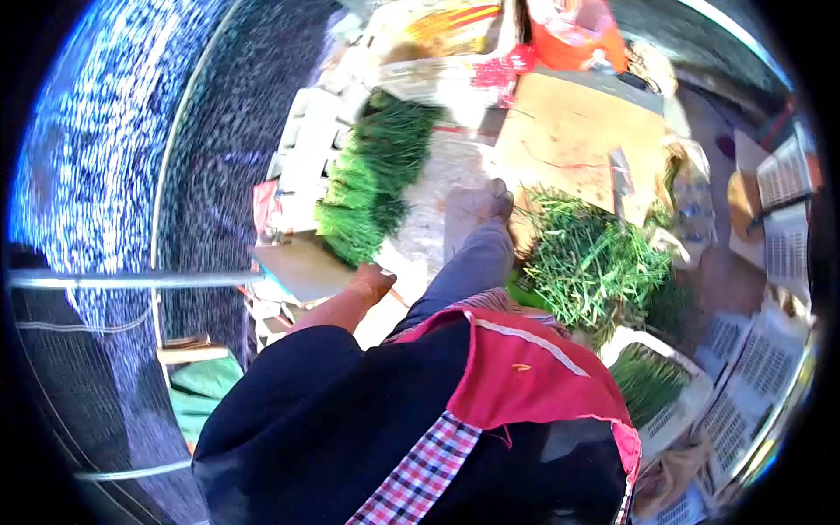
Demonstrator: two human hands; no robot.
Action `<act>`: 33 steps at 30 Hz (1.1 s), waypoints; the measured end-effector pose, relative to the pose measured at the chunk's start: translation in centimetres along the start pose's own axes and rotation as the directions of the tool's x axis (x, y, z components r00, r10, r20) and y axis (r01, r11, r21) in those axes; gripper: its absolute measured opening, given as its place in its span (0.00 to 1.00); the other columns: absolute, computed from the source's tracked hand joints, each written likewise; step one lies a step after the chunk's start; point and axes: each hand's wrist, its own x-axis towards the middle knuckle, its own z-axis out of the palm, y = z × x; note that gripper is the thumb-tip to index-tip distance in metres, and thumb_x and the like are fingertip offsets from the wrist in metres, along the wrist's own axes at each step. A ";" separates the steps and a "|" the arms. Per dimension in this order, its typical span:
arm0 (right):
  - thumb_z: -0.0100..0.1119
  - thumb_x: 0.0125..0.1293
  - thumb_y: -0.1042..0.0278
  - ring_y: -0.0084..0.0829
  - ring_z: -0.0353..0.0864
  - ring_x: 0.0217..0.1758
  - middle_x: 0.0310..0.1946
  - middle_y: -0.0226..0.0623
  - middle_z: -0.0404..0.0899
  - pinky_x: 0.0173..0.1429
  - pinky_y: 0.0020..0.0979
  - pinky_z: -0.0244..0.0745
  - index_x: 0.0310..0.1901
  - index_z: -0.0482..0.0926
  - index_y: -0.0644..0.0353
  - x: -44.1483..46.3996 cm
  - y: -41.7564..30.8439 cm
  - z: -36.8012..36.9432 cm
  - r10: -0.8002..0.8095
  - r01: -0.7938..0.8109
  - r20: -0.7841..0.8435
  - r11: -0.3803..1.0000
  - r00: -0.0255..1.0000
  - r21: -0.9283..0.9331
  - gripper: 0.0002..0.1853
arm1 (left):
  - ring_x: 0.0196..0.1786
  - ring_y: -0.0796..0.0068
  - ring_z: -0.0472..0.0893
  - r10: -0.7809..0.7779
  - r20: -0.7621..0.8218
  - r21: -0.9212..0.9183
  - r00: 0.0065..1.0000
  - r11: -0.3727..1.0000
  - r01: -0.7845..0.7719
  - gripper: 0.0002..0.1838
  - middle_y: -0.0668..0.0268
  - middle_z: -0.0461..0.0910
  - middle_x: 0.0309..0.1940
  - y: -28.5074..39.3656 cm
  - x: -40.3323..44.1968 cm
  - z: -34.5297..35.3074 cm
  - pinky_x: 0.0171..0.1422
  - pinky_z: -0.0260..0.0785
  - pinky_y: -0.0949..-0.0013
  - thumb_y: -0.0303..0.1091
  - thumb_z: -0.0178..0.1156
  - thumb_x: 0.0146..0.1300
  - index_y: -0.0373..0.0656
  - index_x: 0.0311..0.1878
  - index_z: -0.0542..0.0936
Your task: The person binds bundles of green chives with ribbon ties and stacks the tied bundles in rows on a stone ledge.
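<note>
Head view: the left hand (374, 283) near the green stalks (383, 166); whether its fingers are gripping, I can't tell.

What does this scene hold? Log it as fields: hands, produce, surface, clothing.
Left hand: near a long row of thin green stalks; contact unclear
Right hand: not in view
Produce: that row; a tangled heap of green stalks, farther right
Surface: flat tan rectangular board, the heap at its near edge
Clothing: red cloth apron, checked cloth strap, black top
</note>
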 end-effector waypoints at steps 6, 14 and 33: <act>0.55 0.57 0.55 0.45 0.74 0.52 0.48 0.48 0.75 0.57 0.40 0.68 0.52 0.74 0.60 -0.5 -3.1 -1.5 0.011 -0.008 0.098 1.000 0.995 -0.030 0.24 | 0.54 0.50 0.75 0.129 0.227 0.020 0.965 0.990 -0.137 0.23 0.47 0.77 0.48 -5.4 2.9 2.4 0.58 0.68 0.58 0.51 0.48 0.60 0.42 0.46 0.80; 0.54 0.58 0.54 0.45 0.75 0.50 0.46 0.48 0.77 0.55 0.40 0.69 0.51 0.75 0.60 5.9 -21.5 -4.3 0.016 0.024 0.250 0.987 0.968 -0.158 0.23 | 0.58 0.54 0.70 0.048 0.017 -0.691 0.999 0.723 -0.023 0.25 0.50 0.74 0.52 -12.2 21.5 -2.3 0.62 0.63 0.61 0.51 0.52 0.60 0.40 0.49 0.78; 0.53 0.61 0.50 0.45 0.79 0.45 0.41 0.48 0.80 0.51 0.39 0.73 0.49 0.76 0.61 25.8 -54.8 -12.7 -0.147 0.410 0.584 0.843 0.799 -0.348 0.23 | 0.51 0.57 0.78 -0.166 0.546 -0.711 0.821 0.427 0.559 0.21 0.56 0.80 0.44 -28.8 19.1 5.9 0.55 0.69 0.60 0.49 0.49 0.62 0.43 0.43 0.81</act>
